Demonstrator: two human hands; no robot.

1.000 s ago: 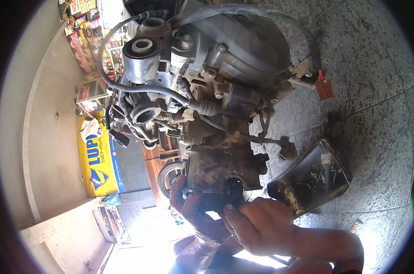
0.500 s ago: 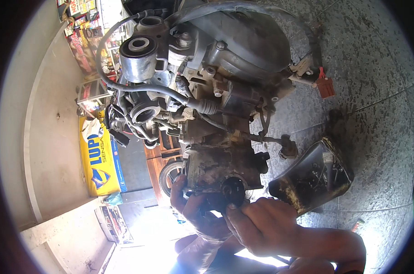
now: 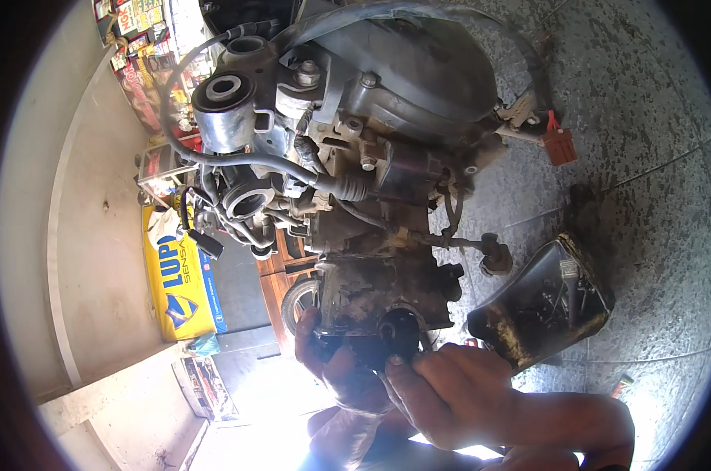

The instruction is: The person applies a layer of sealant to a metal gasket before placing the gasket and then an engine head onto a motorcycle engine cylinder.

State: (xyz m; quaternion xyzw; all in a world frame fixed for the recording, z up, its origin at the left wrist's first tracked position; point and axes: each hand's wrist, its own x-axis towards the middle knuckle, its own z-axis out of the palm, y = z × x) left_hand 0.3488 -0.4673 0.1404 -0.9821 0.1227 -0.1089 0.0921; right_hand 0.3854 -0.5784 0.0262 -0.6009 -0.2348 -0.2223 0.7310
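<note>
A greasy motorcycle engine (image 3: 387,294) fills the middle, its dark end toward me. A round opening (image 3: 400,323) with a black part inside shows at that end. My left hand (image 3: 348,381) is wrapped round a dark part (image 3: 355,347) at the engine's near end, left of the opening. Close beside the opening's lower edge, my right hand (image 3: 457,392) is closed, thumb and curled fingers together. Whatever its fingertips may grip is hidden from view.
On the right, a black tray (image 3: 481,314) holds a brush (image 3: 569,275) and small metal parts on the grey tiled floor (image 3: 646,235). A red connector (image 3: 559,147) hangs from the thick cable (image 3: 418,9). At left are a yellow banner (image 3: 179,275) and a wheel (image 3: 297,302).
The view has shifted slightly, so the engine's upper part appears a little farther left. Both hands stay at the engine's near end, with the right fingers moved only slightly.
</note>
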